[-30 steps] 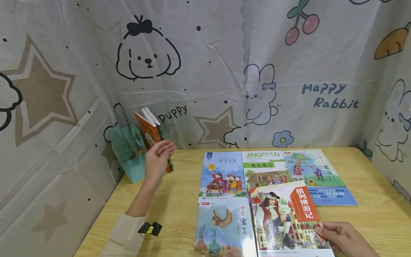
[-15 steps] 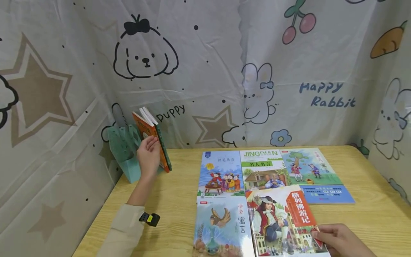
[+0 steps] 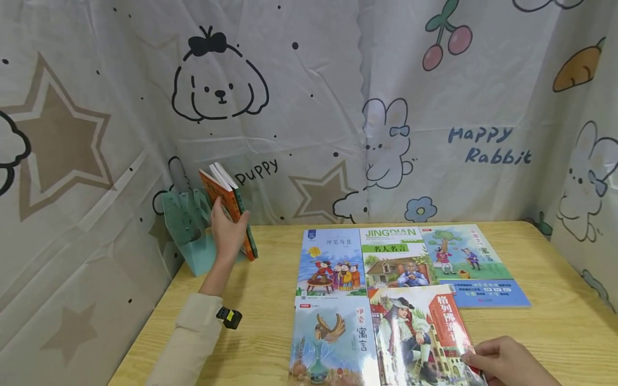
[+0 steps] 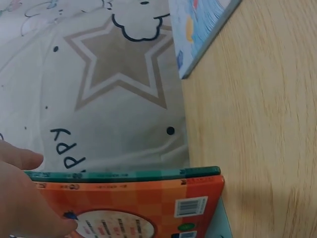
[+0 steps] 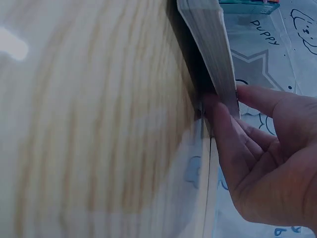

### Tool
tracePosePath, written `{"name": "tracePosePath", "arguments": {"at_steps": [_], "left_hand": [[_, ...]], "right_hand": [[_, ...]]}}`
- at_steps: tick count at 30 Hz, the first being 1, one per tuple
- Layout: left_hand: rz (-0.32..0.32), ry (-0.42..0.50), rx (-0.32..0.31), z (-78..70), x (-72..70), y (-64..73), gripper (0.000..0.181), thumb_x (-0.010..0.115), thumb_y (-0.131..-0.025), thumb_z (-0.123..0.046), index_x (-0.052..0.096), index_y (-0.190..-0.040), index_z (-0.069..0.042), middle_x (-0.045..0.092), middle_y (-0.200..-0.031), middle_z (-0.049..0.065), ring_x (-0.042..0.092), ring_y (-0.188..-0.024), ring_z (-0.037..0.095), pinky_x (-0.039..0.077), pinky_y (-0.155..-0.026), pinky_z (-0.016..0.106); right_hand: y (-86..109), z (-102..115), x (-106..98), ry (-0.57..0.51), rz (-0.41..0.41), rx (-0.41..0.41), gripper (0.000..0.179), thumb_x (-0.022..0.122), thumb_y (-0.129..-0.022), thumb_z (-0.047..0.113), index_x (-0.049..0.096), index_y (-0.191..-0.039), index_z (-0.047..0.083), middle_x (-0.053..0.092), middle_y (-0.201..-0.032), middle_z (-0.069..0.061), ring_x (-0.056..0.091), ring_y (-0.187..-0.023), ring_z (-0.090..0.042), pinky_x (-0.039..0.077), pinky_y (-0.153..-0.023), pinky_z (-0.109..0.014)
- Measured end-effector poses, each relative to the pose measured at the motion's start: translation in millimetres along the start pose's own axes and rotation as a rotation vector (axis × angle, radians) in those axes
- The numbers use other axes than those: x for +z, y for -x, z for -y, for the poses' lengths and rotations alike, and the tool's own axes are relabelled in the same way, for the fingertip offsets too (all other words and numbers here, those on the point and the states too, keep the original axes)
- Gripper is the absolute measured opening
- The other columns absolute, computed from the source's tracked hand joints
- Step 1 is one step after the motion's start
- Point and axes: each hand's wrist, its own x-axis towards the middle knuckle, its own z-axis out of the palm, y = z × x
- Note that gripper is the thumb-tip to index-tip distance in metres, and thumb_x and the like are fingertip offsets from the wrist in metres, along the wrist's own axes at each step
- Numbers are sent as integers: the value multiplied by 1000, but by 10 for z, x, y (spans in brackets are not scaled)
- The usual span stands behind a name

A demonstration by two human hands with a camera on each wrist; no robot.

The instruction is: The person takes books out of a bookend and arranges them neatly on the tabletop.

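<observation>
An orange book [image 3: 219, 185] and a green book [image 3: 251, 244] lean side by side against a teal bookend [image 3: 197, 254] at the table's back left. My left hand [image 3: 228, 230] straddles their spines. In the left wrist view its fingers [image 4: 54, 225] touch the orange cover, while another digit stands slightly apart from the green one. At front right, my right hand [image 3: 512, 359] pinches the right edge of a picture-cover book [image 3: 405, 338] showing a person in a dark hat. Its page block [image 5: 215, 54] is raised in the right wrist view.
Several more books lie on the wooden table [image 3: 270, 311]: a blue one [image 3: 333, 257], a green-and-white one [image 3: 386, 249], one with a tree cover [image 3: 473, 257] and one with a bird and vase [image 3: 333, 343]. A printed cloth [image 3: 314, 134] hangs behind and on both sides.
My left hand has moved from the books' right side to around their spines. The book in my right hand has shifted toward the front left, uncovering more of the green-and-white book.
</observation>
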Motion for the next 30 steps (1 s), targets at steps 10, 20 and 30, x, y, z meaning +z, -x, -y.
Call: {"name": "tracePosePath", "arguments": {"at_steps": [10, 20, 30], "left_hand": [[-32, -7, 2, 189, 56, -85, 70, 63, -99, -29, 31, -155, -1, 47, -147, 21, 48, -130, 36, 43, -103, 51], [-130, -98, 150, 272, 65, -1, 37, 56, -104, -18, 60, -130, 9, 69, -104, 26, 67, -82, 39, 54, -69, 49], [-410, -201, 284, 336, -72, 64, 28, 60, -98, -12, 57, -74, 1, 59, -66, 21, 49, -56, 34, 36, -53, 41]], "right_hand": [[-65, 93, 89, 263, -177, 130, 33, 74, -91, 34, 70, -71, 8, 45, -54, 3, 42, -53, -13, 38, -57, -30], [-110, 81, 95, 280, -221, 198, 27, 77, -87, 32, 75, -73, 9, 53, -55, 2, 45, -54, -12, 39, -57, -29], [-83, 121, 102, 279, -223, 195, 32, 77, -88, 35, 71, -70, 9, 50, -54, 2, 44, -52, -12, 41, -57, -30]]}}
